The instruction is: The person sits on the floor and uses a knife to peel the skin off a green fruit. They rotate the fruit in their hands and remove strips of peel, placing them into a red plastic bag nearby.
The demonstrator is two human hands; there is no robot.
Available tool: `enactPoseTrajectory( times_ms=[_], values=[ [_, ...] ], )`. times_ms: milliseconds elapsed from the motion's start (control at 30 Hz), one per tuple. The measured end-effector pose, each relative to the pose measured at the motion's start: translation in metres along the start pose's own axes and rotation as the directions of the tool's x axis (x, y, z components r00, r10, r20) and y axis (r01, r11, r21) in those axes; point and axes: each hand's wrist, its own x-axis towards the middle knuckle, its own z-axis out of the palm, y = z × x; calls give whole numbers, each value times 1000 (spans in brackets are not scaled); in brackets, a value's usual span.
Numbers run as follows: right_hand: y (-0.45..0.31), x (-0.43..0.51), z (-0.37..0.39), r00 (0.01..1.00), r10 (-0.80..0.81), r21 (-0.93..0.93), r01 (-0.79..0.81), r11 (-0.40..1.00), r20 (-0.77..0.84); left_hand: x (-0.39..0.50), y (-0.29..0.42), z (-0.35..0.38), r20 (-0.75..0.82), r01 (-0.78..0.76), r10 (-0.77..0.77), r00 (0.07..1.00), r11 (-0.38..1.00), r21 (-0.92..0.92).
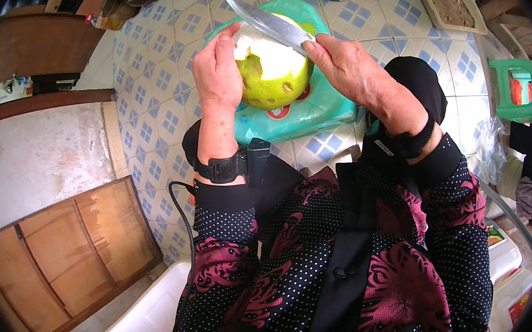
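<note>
A large green pomelo (273,87) rests on a green plastic stool (334,110). Its upper part is peeled down to white pith, while green rind covers the lower side. My left hand (220,68) clasps the fruit's left side, thumb up near the pith. In my right hand (347,66) is a kitchen knife (272,25), its handle mostly hidden by my fingers. The blade lies across the top of the pomelo, tip pointing up and left; whether the edge touches the pith I cannot tell. A yellow-green piece, perhaps rind (308,27), shows behind the fruit.
Blue-and-white patterned tiles (173,80) cover the floor. A tray of soil-like material (454,11) sits at the upper right, above another green stool (518,89) and a clear plastic bag (491,149). A wooden door (70,253) stands left; a black cable (188,225) runs along my left sleeve.
</note>
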Motion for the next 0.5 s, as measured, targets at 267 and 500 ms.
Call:
enactPoseTrajectory(
  times_ms=[267, 500],
  values=[
    [-7, -2, 4, 1000, 30, 92, -30, 995, 5, 3, 7, -2, -29, 51, -49, 998, 997, 58],
    [-19, -14, 7, 997, 78, 91, -79, 993, 14, 5, 9, -2, -65, 116, -112, 992, 991, 60]
  ],
)
